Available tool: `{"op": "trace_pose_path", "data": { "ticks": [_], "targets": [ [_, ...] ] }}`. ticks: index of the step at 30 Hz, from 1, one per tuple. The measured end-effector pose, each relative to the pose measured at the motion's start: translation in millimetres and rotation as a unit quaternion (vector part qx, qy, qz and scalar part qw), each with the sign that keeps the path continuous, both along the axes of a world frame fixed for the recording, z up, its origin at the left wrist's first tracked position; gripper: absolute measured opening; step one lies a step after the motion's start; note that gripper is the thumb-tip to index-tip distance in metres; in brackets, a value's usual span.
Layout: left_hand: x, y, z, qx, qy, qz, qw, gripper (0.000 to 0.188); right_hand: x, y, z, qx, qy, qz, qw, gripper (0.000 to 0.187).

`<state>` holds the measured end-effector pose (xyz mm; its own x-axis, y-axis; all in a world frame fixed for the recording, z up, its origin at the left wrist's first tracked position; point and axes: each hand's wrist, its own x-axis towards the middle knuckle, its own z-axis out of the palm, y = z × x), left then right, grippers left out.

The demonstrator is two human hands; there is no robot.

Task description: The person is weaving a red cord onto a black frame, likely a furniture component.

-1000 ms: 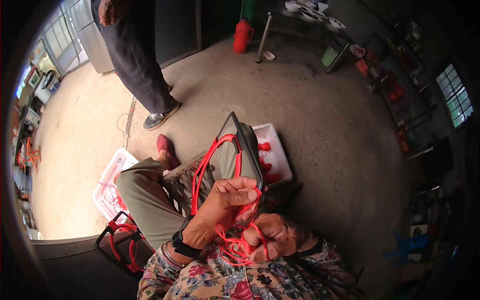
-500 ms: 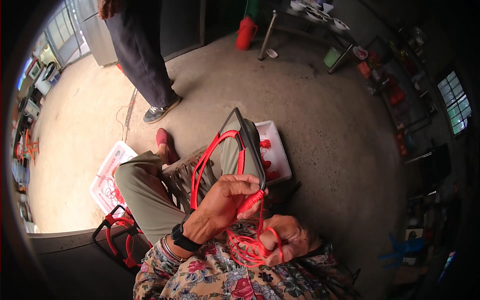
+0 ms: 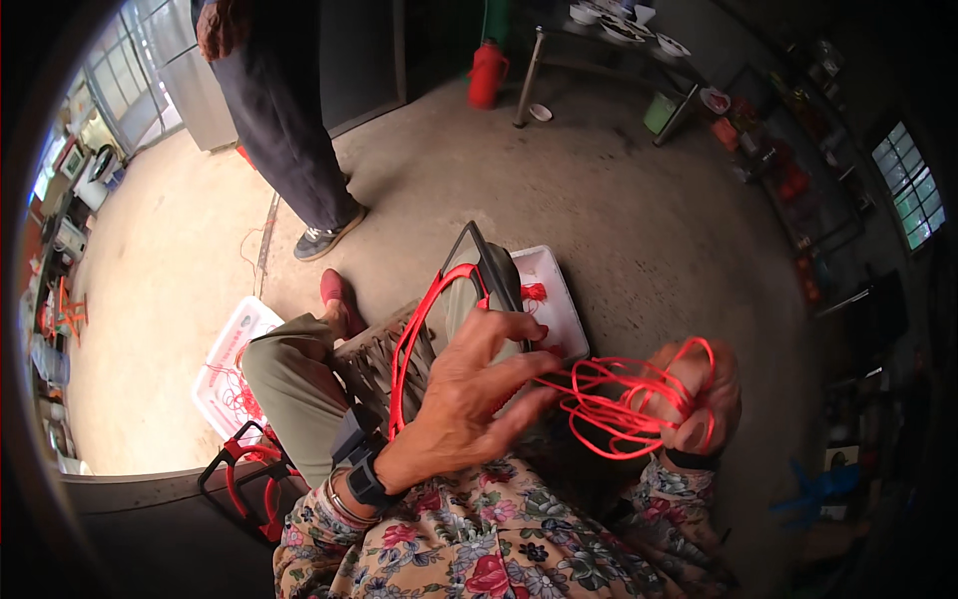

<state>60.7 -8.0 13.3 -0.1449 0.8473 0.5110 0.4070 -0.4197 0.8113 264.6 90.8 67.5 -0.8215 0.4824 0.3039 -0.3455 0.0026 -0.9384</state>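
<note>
A black rectangular frame (image 3: 505, 272) with red cord wrapped on it and a red strap (image 3: 407, 344) across it leans over my lap. Over its near end, my left hand (image 3: 477, 384) has its fingers stretched and spread apart; whether they touch the frame, I cannot tell. Out to the right, my right hand (image 3: 714, 394) is closed around a loose bundle of red cord (image 3: 609, 399). The cord's loops fan leftward, and a strand runs toward the left hand's fingertips. The wrapped near end of the frame is mostly hidden behind the left hand.
White foam boxes holding red cord stand beyond my lap, one to the right (image 3: 555, 290) and one to the left (image 3: 222, 349). Similar black-and-red frames (image 3: 261, 479) lie at the lower left. A person (image 3: 279, 120) stands ahead. Farther back are a red thermos (image 3: 487, 75) and a table (image 3: 569, 42) with dishes.
My right hand has swung right and upward with the cord bundle, stretching it away from the frame. My left hand has loosened from its pinch on the wrapped frame, and its fingers have spread.
</note>
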Motion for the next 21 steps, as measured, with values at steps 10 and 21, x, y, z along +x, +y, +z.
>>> {"op": "trace_pose_path", "data": {
  "ticks": [10,21],
  "targets": [
    [-14,18,-18,-0.120,-0.418,-0.017,0.900,0.017,6,83,-30,0.045,-0.199,-0.255,0.945,0.022],
    [-24,14,-34,-0.213,-0.479,-0.011,0.852,0.015,-23,24,-74,0.029,-0.264,0.004,0.964,0.015]
  ]
}}
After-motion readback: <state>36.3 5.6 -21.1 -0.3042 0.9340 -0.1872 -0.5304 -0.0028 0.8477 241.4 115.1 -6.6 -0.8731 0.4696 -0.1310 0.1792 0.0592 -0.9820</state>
